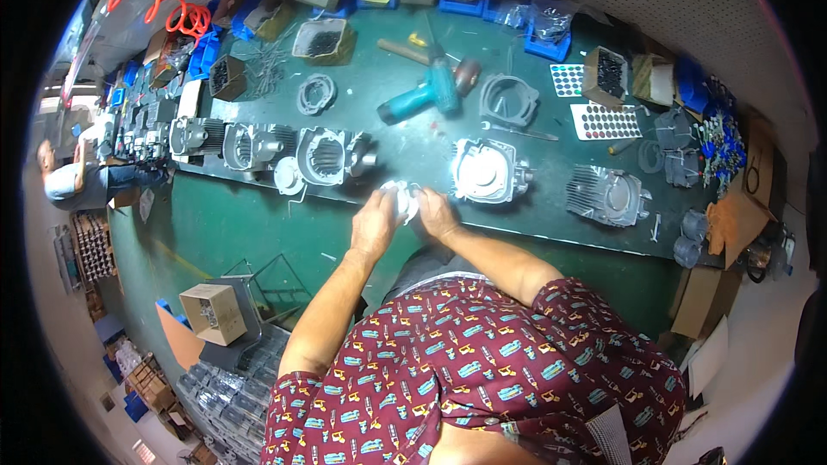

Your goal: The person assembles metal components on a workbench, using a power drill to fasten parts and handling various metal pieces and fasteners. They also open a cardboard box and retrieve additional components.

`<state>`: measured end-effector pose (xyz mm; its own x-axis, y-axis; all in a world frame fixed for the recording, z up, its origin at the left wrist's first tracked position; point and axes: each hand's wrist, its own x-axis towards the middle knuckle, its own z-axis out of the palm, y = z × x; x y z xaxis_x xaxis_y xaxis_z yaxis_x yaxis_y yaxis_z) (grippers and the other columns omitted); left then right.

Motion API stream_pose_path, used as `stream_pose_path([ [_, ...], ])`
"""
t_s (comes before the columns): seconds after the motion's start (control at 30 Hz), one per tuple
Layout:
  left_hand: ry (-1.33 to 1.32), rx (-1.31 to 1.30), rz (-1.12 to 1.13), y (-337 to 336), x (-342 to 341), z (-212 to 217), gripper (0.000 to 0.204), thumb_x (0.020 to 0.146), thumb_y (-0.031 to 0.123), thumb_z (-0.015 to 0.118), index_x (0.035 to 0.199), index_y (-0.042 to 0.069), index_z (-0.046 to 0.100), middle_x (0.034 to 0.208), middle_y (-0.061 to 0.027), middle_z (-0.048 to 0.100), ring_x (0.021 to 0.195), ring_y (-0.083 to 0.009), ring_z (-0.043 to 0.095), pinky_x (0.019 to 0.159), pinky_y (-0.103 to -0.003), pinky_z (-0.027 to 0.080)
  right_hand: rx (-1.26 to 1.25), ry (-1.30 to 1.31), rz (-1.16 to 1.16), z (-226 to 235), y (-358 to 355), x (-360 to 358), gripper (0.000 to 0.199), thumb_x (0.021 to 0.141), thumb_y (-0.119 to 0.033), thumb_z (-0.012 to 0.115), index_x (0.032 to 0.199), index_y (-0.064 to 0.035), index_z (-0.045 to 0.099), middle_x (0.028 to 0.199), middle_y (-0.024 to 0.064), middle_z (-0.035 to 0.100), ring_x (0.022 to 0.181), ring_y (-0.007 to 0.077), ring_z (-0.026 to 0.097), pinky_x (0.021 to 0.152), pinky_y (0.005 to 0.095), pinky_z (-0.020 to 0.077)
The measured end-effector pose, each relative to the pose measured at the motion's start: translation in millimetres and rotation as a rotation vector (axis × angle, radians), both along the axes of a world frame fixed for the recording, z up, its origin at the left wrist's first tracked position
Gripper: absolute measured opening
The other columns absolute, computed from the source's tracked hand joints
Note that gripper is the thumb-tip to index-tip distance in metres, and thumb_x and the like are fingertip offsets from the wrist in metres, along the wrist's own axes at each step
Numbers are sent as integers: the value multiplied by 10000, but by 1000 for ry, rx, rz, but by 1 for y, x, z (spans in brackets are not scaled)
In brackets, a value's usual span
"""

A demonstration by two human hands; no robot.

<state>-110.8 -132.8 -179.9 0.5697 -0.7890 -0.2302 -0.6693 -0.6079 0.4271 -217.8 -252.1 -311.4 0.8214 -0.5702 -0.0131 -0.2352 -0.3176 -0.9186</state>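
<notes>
Both hands meet just off the front edge of the green workbench point(413, 151). Between them is a small, shiny silver metal part point(404, 201), its exact kind blurred by glare and partly covered by fingers. My left hand point(374, 222) is closed on its left side, and my right hand point(438, 213) grips it from the right. On the bench to the right sits a finned metal housing point(489, 170) with a bright round piece on top. Left of my hands stands another open finned housing point(326, 157), beside a round silver cap point(289, 176).
A teal power drill point(422, 95), a wooden-handled hammer point(403, 52) and a ring-shaped metal frame point(508, 101) lie beyond. Another finned housing point(608, 195) sits right. Parts boxes point(324, 40) line the back. A chair point(245, 314) stands lower left; a person point(73, 176) sits far left.
</notes>
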Motion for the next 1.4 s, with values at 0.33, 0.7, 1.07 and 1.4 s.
stream_pose_path([
  [0.33, 18, 4, 16, -5, -1, 2, 578, 837, 225, 771, 1340, 57, 541, 1240, -157, 576, 1059, -386, 636, 860, -448, 555, 372, 111, -28, 46, -14, -12, 455, 1062, -395, 440, 928, 4, 613, 670, 122, 597, 598, 226, 615, 598, 384, 492],
  [0.7, -20, -11, -31, 11, 12, -26, 384, 836, 188, 712, 1174, 51, 592, 1137, -148, 608, 1039, -338, 636, 803, -455, 565, 618, 438, -25, 118, -14, 13, 399, 1069, -287, 432, 809, -19, 572, 549, 76, 557, 370, 173, 508, 321, 324, 361],
  [1.07, 160, -118, -72, 63, 20, 3, 441, 765, 242, 772, 1100, -7, 629, 1132, -228, 621, 999, -357, 680, 834, -439, 564, 612, 586, 56, 141, 22, 17, 215, 1027, -207, 497, 919, -44, 588, 611, 41, 569, 438, 124, 520, 380, 248, 387],
  [1.4, 70, -161, 555, 203, 16, 3, 492, 733, 356, 771, 1079, 39, 622, 1046, -178, 634, 1003, -355, 652, 846, -462, 537, 549, 670, 649, 134, 127, 107, 85, 933, -88, 591, 973, -24, 629, 701, 26, 625, 510, 86, 532, 448, 238, 424],
])
